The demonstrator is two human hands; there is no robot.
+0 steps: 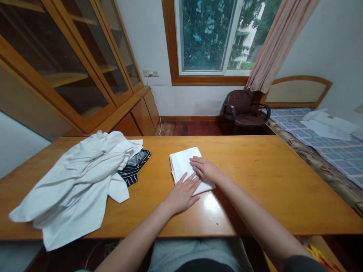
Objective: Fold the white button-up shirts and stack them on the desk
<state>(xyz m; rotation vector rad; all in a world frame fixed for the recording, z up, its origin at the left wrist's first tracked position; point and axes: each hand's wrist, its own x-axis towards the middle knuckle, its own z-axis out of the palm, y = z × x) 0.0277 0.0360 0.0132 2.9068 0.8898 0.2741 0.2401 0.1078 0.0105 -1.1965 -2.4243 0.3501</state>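
A small folded white cloth (pixel 183 162) lies in the middle of the wooden table (pixel 255 177). My left hand (pixel 183 192) rests flat on the cloth's near edge, fingers stretched out. My right hand (pixel 205 170) lies palm down on the cloth's right part, fingers extended and together. Neither hand grips anything.
A heap of white garments (pixel 76 181) spreads over the table's left side, with a dark striped garment (pixel 134 168) partly under it. A glass-door cabinet (pixel 70 64) stands at left, a brown chair (pixel 244 107) under the window, and a bed (pixel 326 143) at right.
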